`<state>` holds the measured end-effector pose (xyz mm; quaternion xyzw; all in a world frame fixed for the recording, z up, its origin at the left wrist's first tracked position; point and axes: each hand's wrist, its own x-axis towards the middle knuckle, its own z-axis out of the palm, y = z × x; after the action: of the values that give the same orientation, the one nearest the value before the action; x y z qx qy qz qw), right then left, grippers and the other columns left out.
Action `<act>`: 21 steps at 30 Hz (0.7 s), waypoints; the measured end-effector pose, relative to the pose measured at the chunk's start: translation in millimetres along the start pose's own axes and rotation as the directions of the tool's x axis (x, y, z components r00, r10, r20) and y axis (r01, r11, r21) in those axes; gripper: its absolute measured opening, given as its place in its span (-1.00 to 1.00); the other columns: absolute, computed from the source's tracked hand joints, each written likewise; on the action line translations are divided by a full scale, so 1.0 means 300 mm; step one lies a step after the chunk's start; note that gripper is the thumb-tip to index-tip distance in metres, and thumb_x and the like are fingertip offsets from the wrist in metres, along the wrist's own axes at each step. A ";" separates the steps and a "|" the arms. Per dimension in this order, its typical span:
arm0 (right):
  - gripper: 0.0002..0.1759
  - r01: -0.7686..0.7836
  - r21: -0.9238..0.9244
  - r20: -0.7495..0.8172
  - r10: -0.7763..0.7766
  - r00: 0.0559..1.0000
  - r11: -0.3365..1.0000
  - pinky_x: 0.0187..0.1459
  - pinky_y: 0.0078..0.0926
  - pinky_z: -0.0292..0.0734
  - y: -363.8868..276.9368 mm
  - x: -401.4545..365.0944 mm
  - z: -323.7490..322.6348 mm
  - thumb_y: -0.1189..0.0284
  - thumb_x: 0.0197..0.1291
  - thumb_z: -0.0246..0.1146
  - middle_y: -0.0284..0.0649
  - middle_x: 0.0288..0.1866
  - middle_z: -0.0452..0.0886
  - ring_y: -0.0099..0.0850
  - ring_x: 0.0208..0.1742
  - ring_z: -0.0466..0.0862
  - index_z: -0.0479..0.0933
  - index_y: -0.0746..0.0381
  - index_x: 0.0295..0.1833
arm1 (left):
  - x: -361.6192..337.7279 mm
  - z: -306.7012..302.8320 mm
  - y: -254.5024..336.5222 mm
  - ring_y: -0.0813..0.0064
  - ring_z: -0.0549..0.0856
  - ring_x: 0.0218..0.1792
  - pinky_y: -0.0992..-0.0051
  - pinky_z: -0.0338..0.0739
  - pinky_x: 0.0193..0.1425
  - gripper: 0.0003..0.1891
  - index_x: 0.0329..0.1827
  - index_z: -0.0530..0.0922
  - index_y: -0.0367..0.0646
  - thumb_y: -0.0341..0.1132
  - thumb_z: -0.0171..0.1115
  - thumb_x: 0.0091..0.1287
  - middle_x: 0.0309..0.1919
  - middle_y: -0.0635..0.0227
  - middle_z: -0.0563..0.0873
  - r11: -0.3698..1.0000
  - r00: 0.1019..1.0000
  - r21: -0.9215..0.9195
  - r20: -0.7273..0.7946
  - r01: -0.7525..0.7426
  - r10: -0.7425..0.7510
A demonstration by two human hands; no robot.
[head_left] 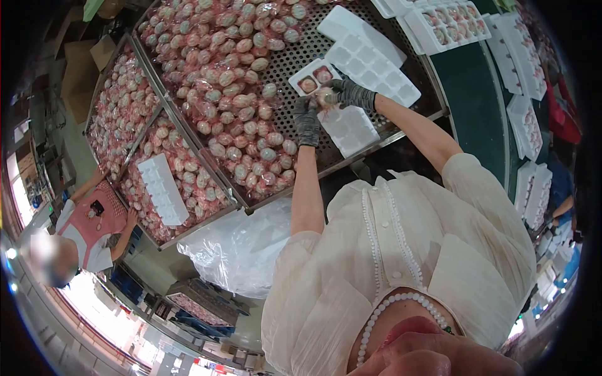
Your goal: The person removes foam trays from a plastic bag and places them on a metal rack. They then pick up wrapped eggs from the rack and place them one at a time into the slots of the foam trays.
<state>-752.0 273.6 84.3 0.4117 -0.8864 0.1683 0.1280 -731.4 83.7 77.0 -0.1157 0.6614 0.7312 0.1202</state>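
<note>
My right hand (354,95), in a grey-and-black knit glove, has its fingers around a wrapped egg (326,98) in clear film with red print. My left hand (306,122), gloved alike, pinches at the egg's near left side. Both hands are over a white foam tray (348,131) with moulded pockets. Just beyond them, two wrapped eggs sit in its far pockets, one of them the left egg (307,84). To the right lies another foam tray (373,69) with bare pockets, overlapping a further white piece. Fingertips are partly hidden by the egg.
A heap of wrapped eggs (232,94) covers the left of the perforated metal table (288,66). Filled trays (448,28) stand at upper right beside a green conveyor belt (467,94). Clear plastic sheeting (238,250) hangs below. A co-worker in a pink apron (97,213) stands left.
</note>
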 end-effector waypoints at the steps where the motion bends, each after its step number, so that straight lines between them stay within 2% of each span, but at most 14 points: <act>1: -0.48 -0.484 0.482 0.187 0.454 0.871 0.730 -0.07 -0.58 0.40 -0.004 -0.003 -0.012 0.30 -0.12 0.36 -0.30 -0.16 0.50 -0.50 -0.15 0.49 0.36 0.16 0.00 | 0.028 0.034 -0.024 0.59 0.53 -0.29 0.57 0.44 -0.21 -0.84 -0.19 0.46 -0.25 -0.44 0.12 0.18 -0.31 0.40 0.57 0.998 0.998 -0.016 0.036 -0.060 0.061; 2: -0.45 -0.734 0.676 0.541 0.632 0.555 0.066 -0.04 -0.58 0.38 -0.013 -0.009 -0.027 0.33 -0.18 0.40 -0.30 -0.15 0.49 -0.52 -0.14 0.48 0.37 0.18 -0.02 | 0.037 0.059 -0.047 0.58 0.54 -0.31 0.56 0.44 -0.21 -0.83 -0.19 0.47 -0.26 -0.46 0.13 0.16 -0.33 0.38 0.59 0.993 0.990 -0.033 0.069 -0.118 0.120; 3: -0.41 -0.727 0.663 0.406 0.730 0.550 0.179 -0.07 -0.45 0.41 -0.018 -0.018 -0.051 0.18 -0.22 0.37 -0.17 -0.21 0.54 -0.25 -0.16 0.53 0.39 0.21 -0.05 | 0.004 0.119 0.067 0.55 0.55 -0.34 0.54 0.44 -0.19 -0.82 -0.19 0.49 -0.28 -0.50 0.14 0.13 -0.34 0.32 0.61 0.971 0.990 0.198 0.002 -0.136 0.138; 4: -0.41 -0.728 0.662 0.409 0.728 0.550 0.178 -0.07 -0.45 0.41 -0.018 -0.027 -0.051 0.18 -0.22 0.37 -0.17 -0.21 0.54 -0.25 -0.16 0.53 0.39 0.21 -0.05 | 0.005 0.137 0.058 0.55 0.55 -0.34 0.54 0.44 -0.19 -0.82 -0.19 0.49 -0.28 -0.50 0.14 0.13 -0.34 0.32 0.61 0.971 0.991 0.198 -0.001 -0.133 0.136; 6: -0.42 -0.720 0.602 0.185 0.817 0.546 0.345 -0.06 -0.43 0.40 -0.019 -0.044 -0.051 0.21 -0.21 0.36 -0.15 -0.19 0.51 -0.24 -0.15 0.52 0.38 0.22 -0.04 | 0.041 0.189 0.035 0.54 0.55 -0.35 0.52 0.44 -0.19 -0.83 -0.23 0.51 -0.30 -0.50 0.16 0.10 -0.37 0.31 0.61 0.978 0.990 0.197 -0.110 -0.062 0.085; 8: -0.48 -0.716 0.562 0.114 0.818 0.564 0.415 -0.06 -0.45 0.40 -0.056 -0.047 -0.049 0.27 -0.19 0.34 -0.12 -0.18 0.48 -0.23 -0.15 0.49 0.39 0.24 -0.07 | 0.056 0.190 -0.067 0.54 0.55 -0.37 0.53 0.44 -0.19 -0.85 -0.27 0.51 -0.33 -0.50 0.16 0.08 -0.39 0.33 0.60 0.958 0.987 0.279 -0.125 -0.067 0.105; 10: -0.58 -0.574 0.525 -0.032 0.688 0.725 0.629 -0.06 -0.43 0.39 -0.089 -0.067 0.000 0.40 -0.16 0.30 -0.12 -0.18 0.46 -0.21 -0.14 0.48 0.40 0.24 -0.12 | 0.011 0.180 -0.069 0.55 0.54 -0.38 0.55 0.44 -0.19 -0.83 -0.27 0.50 -0.33 -0.53 0.17 0.05 -0.40 0.34 0.59 0.952 0.972 0.300 -0.233 0.057 0.015; 11: -0.52 -0.546 0.498 0.027 0.617 0.786 0.674 0.00 -0.46 0.37 -0.093 -0.082 0.020 0.54 -0.15 0.29 -0.17 -0.10 0.43 -0.33 -0.05 0.45 0.35 0.24 -0.02 | -0.004 0.186 -0.106 0.56 0.53 -0.39 0.57 0.45 -0.22 -0.79 -0.26 0.48 -0.32 -0.59 0.18 0.00 -0.39 0.34 0.57 0.985 0.942 0.168 -0.322 -0.045 0.098; 14: -0.66 -0.591 0.507 -0.013 0.691 0.722 0.627 -0.06 -0.39 0.39 -0.122 -0.019 -0.064 0.62 -0.16 0.21 -0.15 -0.22 0.44 -0.24 -0.12 0.45 0.39 0.25 -0.16 | -0.021 0.205 -0.050 0.57 0.52 -0.39 0.57 0.45 -0.22 -0.75 -0.25 0.47 -0.29 -0.64 0.18 -0.05 -0.38 0.33 0.57 0.971 0.893 0.210 -0.451 0.116 -0.009; 15: -0.67 -0.590 0.686 0.104 0.745 0.659 0.426 -0.07 -0.37 0.39 -0.114 -0.015 -0.073 0.60 -0.17 0.22 -0.14 -0.23 0.44 -0.24 -0.14 0.45 0.40 0.26 -0.18 | -0.007 0.204 -0.035 0.55 0.52 -0.36 0.56 0.45 -0.22 -0.77 -0.24 0.48 -0.32 -0.63 0.13 -0.01 -0.38 0.31 0.57 0.979 0.903 0.065 -0.402 0.192 -0.150; 16: -0.67 -0.587 0.686 0.104 0.740 0.665 0.431 -0.07 -0.37 0.39 -0.105 -0.004 -0.081 0.60 -0.17 0.22 -0.14 -0.23 0.44 -0.24 -0.14 0.45 0.40 0.26 -0.18 | 0.011 0.202 -0.050 0.55 0.52 -0.36 0.56 0.45 -0.22 -0.77 -0.24 0.48 -0.32 -0.63 0.13 -0.01 -0.38 0.31 0.57 0.980 0.901 0.061 -0.407 0.188 -0.148; 18: -0.71 -0.668 0.342 0.012 0.708 0.707 0.661 -0.10 -0.35 0.39 -0.102 0.007 -0.097 0.55 -0.15 0.22 -0.12 -0.24 0.45 -0.19 -0.20 0.47 0.42 0.27 -0.21 | 0.023 0.204 -0.086 0.54 0.53 -0.33 0.55 0.45 -0.18 -0.79 -0.21 0.50 -0.35 -0.60 0.08 0.05 -0.35 0.29 0.58 0.980 0.940 0.169 -0.338 0.109 -0.046; 19: -0.71 -0.666 0.339 0.014 0.704 0.710 0.664 -0.10 -0.35 0.39 -0.093 -0.004 -0.049 0.55 -0.15 0.22 -0.12 -0.24 0.45 -0.19 -0.20 0.47 0.42 0.27 -0.21 | 0.016 0.208 -0.075 0.48 0.54 -0.29 0.52 0.43 -0.12 -0.79 -0.18 0.51 -0.35 -0.56 0.05 0.10 -0.32 0.27 0.60 0.965 0.936 0.258 -0.348 0.043 0.051; 21: -0.71 -0.656 0.624 0.106 0.787 0.608 0.423 -0.12 -0.32 0.39 -0.078 0.009 0.023 0.47 -0.14 0.24 -0.08 -0.24 0.45 -0.15 -0.23 0.47 0.43 0.26 -0.22 | -0.016 0.214 -0.029 0.45 0.54 -0.26 0.51 0.41 -0.08 -0.78 -0.17 0.51 -0.33 -0.55 0.05 0.10 -0.31 0.25 0.60 0.949 0.945 0.313 -0.298 -0.035 0.133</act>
<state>-736.3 254.7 83.5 -0.0131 -0.8528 0.5221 -0.0073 -724.7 148.3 76.9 -0.1823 0.7808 0.5976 -0.0024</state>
